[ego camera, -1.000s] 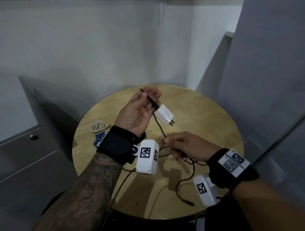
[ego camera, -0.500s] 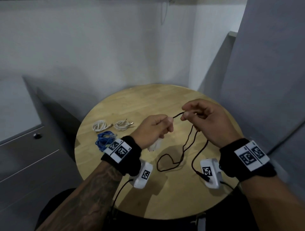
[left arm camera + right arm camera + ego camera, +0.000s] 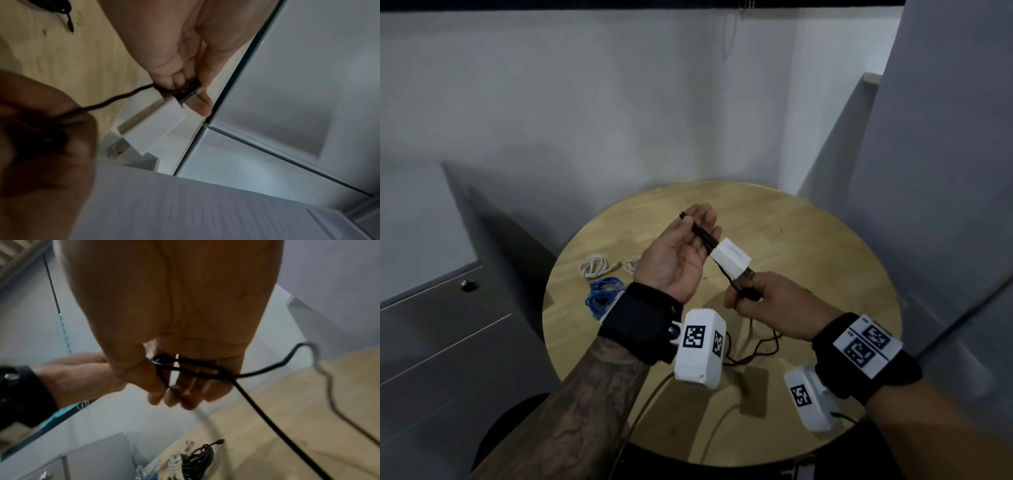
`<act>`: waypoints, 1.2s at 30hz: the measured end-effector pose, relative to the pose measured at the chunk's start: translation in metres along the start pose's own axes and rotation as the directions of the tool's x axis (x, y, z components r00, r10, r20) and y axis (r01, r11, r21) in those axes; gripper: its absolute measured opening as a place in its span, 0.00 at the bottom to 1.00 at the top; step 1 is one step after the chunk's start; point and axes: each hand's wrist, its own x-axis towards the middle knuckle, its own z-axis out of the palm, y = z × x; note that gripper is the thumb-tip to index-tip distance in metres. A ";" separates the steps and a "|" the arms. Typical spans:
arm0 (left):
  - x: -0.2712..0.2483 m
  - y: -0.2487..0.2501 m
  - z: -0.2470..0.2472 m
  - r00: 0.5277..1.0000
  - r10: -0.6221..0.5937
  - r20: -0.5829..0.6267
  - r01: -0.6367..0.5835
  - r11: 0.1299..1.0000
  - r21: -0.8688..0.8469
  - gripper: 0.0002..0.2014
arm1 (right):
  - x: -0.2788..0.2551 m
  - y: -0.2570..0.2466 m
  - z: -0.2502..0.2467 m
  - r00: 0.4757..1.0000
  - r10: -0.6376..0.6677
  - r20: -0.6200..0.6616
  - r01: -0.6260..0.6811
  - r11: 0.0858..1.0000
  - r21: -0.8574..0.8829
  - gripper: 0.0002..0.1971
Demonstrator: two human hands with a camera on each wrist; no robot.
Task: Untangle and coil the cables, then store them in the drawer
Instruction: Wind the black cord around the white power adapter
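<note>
Above the round wooden surface [image 3: 808, 246] the left hand [image 3: 678, 253] is raised palm-up, its fingers loosely curled around a few folded runs of the black cable [image 3: 700, 230]. These strands lie along the fingers, their long axis running from the fingertips at the far left down toward the near right, where they meet the white charger plug [image 3: 732, 257]. The plug body continues that same slanted line, and its metal prongs point down toward the right hand [image 3: 774, 303]. That grip is closed: thumb and fingers pinch the cable just below the plug. From there the slack drops onto the surface and loops toward the near edge. Left of the hands, two white coiled cables [image 3: 594, 265] and a blue bundle [image 3: 602, 294] lie on the surface. A grey drawer cabinet [image 3: 441, 329] stands at the left.
</note>
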 end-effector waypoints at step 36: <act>-0.009 -0.008 -0.032 0.956 -0.015 0.292 -0.291 0.045 0.956 0.14 | -0.010 0.038 -0.080 0.820 0.145 -0.554 0.141 0.886 0.441 0.08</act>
